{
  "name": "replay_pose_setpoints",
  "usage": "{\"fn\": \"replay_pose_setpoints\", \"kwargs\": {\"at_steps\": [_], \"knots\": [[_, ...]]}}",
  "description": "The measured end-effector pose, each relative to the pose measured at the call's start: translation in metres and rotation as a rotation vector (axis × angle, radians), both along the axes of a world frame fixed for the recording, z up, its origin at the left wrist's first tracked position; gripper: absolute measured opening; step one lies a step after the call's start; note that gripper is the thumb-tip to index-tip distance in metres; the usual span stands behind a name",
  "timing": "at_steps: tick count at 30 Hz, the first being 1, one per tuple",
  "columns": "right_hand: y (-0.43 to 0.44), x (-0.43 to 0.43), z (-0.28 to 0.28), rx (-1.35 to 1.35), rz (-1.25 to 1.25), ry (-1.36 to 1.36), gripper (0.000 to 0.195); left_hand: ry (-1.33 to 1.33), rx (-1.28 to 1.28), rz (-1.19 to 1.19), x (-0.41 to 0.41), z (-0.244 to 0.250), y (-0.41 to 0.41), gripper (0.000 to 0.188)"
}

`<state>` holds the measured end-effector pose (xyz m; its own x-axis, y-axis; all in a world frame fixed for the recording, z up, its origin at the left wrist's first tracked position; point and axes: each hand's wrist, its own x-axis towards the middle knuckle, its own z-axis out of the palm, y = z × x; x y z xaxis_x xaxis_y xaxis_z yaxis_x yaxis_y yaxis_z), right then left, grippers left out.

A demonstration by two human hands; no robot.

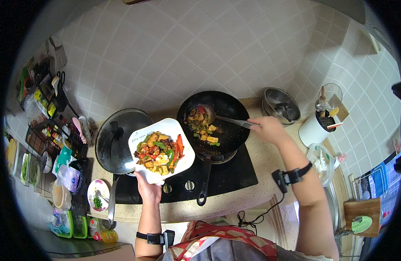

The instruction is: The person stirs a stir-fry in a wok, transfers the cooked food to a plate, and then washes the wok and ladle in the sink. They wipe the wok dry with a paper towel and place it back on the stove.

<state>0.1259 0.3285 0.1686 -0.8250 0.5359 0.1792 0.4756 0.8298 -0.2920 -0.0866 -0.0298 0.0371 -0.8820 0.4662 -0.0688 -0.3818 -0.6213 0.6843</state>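
Observation:
My left hand [148, 189] grips the near edge of a white square plate [180, 129], held up over the stove left of the wok. On it lies a heap of stir-fried food [159, 153] with tofu pieces, green peppers and red pepper strips. My right hand [268, 130] is closed around the handle of a metal cooking ladle [231, 120]. The ladle's bowl sits among the food at the left side of the black wok [233, 104]. More tofu and pepper pieces [208, 135] lie on the wok's bottom. The wok's handle [204, 182] points towards me.
Left of the plate is a glass lid [106, 143] on a pan. A knife [113, 199] lies beside a small plate [93, 189] of chopped greens and a spoon. Behind my right hand stand metal bowls [269, 109] and a white utensil holder [308, 132]. A cable [262, 213] hangs from my right wrist.

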Motion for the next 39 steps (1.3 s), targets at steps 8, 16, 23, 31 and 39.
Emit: {"fn": "replay_pose_setpoints", "kwargs": {"at_steps": [8, 16, 23, 31, 39], "knots": [[0.042, 0.043, 0.063, -0.457, -0.228, -0.500, 0.026, -0.035, -0.009, -0.004, 0.001, -0.005, 0.001, 0.063], [0.005, 0.013, -0.113, -1.133, -0.295, 0.244, 0.028, -0.061, -0.060, 0.007, 0.004, -0.001, 0.021, 0.062], [-0.003, 0.036, -0.060, -1.039, -0.326, 0.294, 0.028, -0.040, -0.027, -0.062, -0.006, -0.012, 0.043, 0.059], [-0.036, 0.080, 0.024, -0.929, -0.350, 0.353, 0.029, -0.012, 0.007, -0.138, -0.004, 0.000, 0.083, 0.051], [-0.102, 0.086, 0.056, -0.774, -0.256, 0.299, 0.028, -0.065, 0.077, -0.295, 0.002, 0.000, 0.113, 0.050]]}}
